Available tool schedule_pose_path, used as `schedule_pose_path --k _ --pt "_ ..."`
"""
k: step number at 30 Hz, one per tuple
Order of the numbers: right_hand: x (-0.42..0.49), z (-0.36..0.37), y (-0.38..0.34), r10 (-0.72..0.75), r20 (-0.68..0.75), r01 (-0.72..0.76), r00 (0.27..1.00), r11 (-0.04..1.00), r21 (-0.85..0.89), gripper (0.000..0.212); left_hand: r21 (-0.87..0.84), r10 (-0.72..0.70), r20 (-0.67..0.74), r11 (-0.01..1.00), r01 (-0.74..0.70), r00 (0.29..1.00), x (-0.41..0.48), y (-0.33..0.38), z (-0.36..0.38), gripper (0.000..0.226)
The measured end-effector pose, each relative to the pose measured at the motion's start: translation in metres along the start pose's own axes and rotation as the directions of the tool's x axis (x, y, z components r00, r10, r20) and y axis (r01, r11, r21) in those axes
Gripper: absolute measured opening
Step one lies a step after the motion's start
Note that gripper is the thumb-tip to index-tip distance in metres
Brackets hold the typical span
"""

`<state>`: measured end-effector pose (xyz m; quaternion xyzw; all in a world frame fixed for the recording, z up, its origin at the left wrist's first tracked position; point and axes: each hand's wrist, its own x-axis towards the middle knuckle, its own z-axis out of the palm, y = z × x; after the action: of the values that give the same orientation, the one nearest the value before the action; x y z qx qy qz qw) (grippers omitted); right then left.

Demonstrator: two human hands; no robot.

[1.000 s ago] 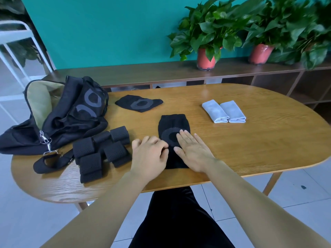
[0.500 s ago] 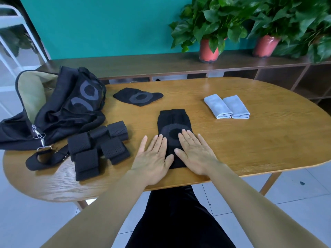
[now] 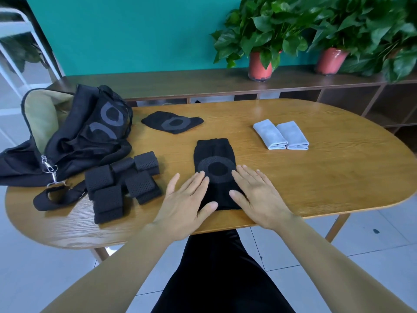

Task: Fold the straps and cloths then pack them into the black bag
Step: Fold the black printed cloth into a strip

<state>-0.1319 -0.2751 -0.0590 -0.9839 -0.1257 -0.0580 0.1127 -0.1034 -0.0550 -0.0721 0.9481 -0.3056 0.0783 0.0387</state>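
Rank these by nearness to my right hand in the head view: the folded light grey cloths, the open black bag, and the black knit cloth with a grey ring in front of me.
1. Black knit cloth with a grey ring: partly under the right hand, touching it.
2. Folded light grey cloths: beyond the hand, slightly right.
3. Open black bag: at the far left.

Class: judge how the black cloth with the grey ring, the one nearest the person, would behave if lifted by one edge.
Probably floppy: the black cloth lies flat against the table, so it would likely droop. Likely light, being thin. Its knit looks grippy, so it should hardly slide or roll.
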Motion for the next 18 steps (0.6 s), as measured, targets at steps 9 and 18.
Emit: schedule_pose_path --k 9,18 --pt "-0.041 0.014 -0.007 -0.193 -0.071 0.189 0.979 0.980 -0.062 0.066 0.039 0.212 -0.119 0.977 -0.209 0.970 -0.022 0.010 0.003 0.071" --pt "-0.044 0.005 -0.011 -0.214 -0.258 0.232 0.942 0.972 0.039 0.048 -0.102 0.193 -0.240 0.970 -0.222 0.951 -0.022 0.004 -0.011 0.046"
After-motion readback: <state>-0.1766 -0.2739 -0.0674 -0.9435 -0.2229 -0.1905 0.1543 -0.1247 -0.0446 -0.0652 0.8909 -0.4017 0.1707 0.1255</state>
